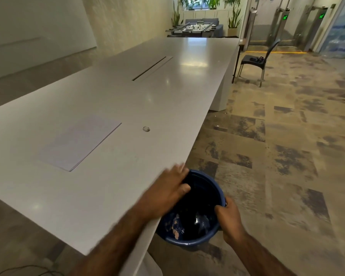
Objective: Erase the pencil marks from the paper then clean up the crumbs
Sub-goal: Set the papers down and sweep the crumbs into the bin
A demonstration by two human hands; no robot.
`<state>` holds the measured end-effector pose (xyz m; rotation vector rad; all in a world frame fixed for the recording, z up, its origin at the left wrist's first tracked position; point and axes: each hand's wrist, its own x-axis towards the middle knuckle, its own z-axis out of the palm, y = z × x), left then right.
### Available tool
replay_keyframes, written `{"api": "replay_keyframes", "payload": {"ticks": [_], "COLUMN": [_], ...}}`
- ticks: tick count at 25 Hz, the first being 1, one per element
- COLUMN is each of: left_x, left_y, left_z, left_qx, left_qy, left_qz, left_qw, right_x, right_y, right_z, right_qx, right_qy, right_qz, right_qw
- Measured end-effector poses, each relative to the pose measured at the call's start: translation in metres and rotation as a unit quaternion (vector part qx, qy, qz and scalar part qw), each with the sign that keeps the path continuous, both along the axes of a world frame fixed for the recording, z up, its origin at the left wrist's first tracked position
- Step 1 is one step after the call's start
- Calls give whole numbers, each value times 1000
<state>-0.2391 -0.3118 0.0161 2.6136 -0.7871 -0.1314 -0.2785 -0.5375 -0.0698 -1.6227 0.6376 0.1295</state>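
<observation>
Right hand (228, 218) grips the bucket (187, 241) rim below the table (127, 96) edge. Left hand (167, 188) lies flat there, fingers straight. If the bucket tips, crumbs could spill. Paper (78, 144) lies left.
</observation>
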Motion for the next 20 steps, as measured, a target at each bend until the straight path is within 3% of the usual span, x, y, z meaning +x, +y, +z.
{"api": "replay_keyframes", "payload": {"ticks": [2, 3, 5, 8, 12, 15, 18, 20], "left_x": [39, 60, 84, 96, 77, 37, -6, -6], "left_y": [50, 80, 121, 102, 11, -28, -42, -12], "left_z": [-3, -5, -5, -17, -20, -18, -13, -10], "left_qx": [89, 153, 255, 166, 129, 126, 99, 23], "left_qy": [-116, -124, -47, -3, -18, -22, -46, -48], "left_qz": [85, 142, 245, 323, 196, 111, -38, -16], "left_qw": [986, 970, 934, 932, 972, 986, 993, 998], "right_x": [-1, 0, 0, 0, -1, 0, 0, 0], "right_y": [0, 0, -1, 2, 3, 4, 7, 8], "right_z": [8, 10, 14, 20, 22, 21, 20, 19], "right_qx": [0, -3, -9, -3, -5, -12, -10, -10], "right_qy": [3, 4, 0, -6, 3, 4, 1, 2], "right_qz": [1, 1, -1, -4, -6, -10, -7, -2], "right_qw": [1000, 1000, 1000, 1000, 1000, 1000, 1000, 1000]}}
